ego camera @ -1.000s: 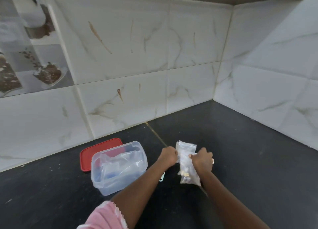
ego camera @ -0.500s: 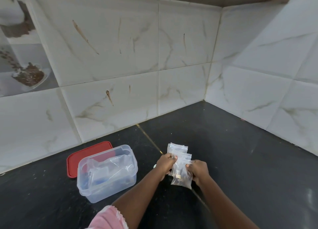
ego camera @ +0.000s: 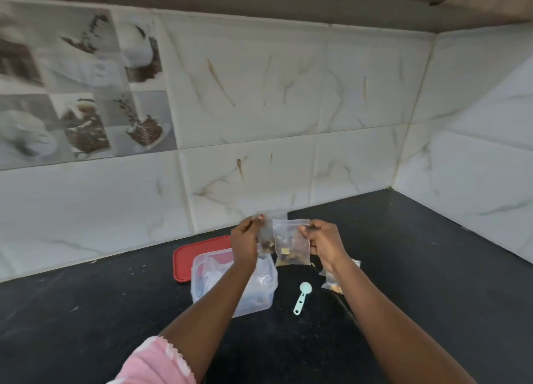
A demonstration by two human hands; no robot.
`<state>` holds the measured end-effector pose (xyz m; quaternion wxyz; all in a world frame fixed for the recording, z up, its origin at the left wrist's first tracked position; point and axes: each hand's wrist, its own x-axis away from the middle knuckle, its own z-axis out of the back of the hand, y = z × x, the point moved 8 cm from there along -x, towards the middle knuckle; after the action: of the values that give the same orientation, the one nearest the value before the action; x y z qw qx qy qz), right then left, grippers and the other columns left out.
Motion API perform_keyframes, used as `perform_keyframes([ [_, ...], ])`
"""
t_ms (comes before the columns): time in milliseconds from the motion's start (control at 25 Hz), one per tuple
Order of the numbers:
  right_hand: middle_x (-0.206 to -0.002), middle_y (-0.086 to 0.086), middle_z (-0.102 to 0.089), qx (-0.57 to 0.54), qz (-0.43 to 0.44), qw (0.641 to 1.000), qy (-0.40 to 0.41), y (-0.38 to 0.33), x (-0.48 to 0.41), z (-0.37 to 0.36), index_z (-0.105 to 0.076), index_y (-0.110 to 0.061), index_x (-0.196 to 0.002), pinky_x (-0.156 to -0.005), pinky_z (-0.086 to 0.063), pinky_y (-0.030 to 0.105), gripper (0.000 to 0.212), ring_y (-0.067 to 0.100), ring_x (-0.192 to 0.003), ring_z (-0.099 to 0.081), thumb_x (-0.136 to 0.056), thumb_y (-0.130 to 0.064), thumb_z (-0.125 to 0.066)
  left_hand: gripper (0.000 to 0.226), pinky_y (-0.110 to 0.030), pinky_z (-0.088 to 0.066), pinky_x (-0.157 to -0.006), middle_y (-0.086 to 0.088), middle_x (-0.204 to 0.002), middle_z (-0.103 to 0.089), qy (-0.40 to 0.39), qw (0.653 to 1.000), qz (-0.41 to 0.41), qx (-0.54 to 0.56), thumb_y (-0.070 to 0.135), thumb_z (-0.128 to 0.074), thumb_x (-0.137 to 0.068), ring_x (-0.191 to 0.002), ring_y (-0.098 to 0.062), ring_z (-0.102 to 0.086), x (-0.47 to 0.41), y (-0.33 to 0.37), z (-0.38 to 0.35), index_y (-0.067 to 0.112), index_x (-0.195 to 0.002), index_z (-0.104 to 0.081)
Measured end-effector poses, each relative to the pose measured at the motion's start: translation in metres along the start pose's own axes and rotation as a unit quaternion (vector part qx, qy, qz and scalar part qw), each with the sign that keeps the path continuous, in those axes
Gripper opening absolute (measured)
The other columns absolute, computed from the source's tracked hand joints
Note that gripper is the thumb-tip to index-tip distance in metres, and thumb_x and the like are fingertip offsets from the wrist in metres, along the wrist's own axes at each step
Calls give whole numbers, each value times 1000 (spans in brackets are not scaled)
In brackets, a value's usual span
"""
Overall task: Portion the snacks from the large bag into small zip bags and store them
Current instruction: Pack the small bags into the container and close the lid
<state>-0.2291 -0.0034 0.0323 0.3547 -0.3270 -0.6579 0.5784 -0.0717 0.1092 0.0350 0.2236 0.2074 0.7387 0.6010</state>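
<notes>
Fingers (ego camera: pixel 257 220) of the left hand (ego camera: pixel 245 241) pinch one filled zip bag (ego camera: pixel 267 238), the right hand (ego camera: pixel 326 241) pinches a second bag (ego camera: pixel 292 246), so storing in the container (ego camera: pixel 198 291) seems left.

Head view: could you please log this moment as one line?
left hand pinches snack bag | right hand pinches second snack bag | container open, red lid behind | scoop on counter

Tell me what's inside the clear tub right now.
Crumpled clear plastic, likely a bag, lies in the tub. The left forearm crosses over the middle, so anything beneath it is hidden.
</notes>
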Motion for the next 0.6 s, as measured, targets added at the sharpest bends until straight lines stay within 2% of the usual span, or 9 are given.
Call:
perform_keyframes([
  [120,-79,7,-62,19,1,999,-34,3,-4,-42,-66,-14,-80,-64,-54,32,19,19,-71,-59,-87,3,-59,14,-19,-49,-45,-5,-73,-63,45,998,14,-35,10,-56,-91,-64,-18,-56,-9,9,51,4,-85,-66],
  [280,-74,4,-60,55,-48,993,-88,28,-6,-84,-65,-14,-79,-56,-52,26,15,14,-64,-58,-87,-2,-61,20,-33,-41,-64,-9,-71,-59,42,976,102,-189,15,-52,-84,-68,-24,-51,-18,-20,99,8,-68,-59],
  [360,-69,5,-59,88,-82,987,-103,46,-9,-92,-63,-12,-74,-53,-49,23,15,13,-55,-56,-86,-3,-62,20,-35,-37,-66,-9,-68,-57,13,957,149,-249,19,-52,-77,-68,-25,-50,-20,-38,105,11,-59,-55],
  [480,-78,14,-59,153,-105,979,-79,66,-20,-94,-59,-12,-66,-63,-44,29,20,22,-68,-56,-81,0,-64,29,-29,-43,-60,-3,-62,-53,-27,926,166,-337,9,-52,-84,-58,-21,-50,-22,-42,104,14,-55,-49],
  [560,-81,11,-60,252,-59,965,-42,60,-24,-95,-61,-10,-71,-61,-45,26,14,21,-74,-58,-81,0,-62,31,-23,-47,-56,1,-65,-53,-53,899,159,-405,7,-47,-90,-57,-12,-51,-23,-41,98,16,-60,-46],
  [600,-81,7,-60,329,-13,944,-30,50,-23,-98,-62,-10,-77,-59,-44,24,12,19,-74,-58,-83,-1,-57,30,-21,-45,-54,0,-67,-54,-62,880,144,-449,6,-44,-91,-59,-12,-51,-24,-41,95,15,-63,-47],
])
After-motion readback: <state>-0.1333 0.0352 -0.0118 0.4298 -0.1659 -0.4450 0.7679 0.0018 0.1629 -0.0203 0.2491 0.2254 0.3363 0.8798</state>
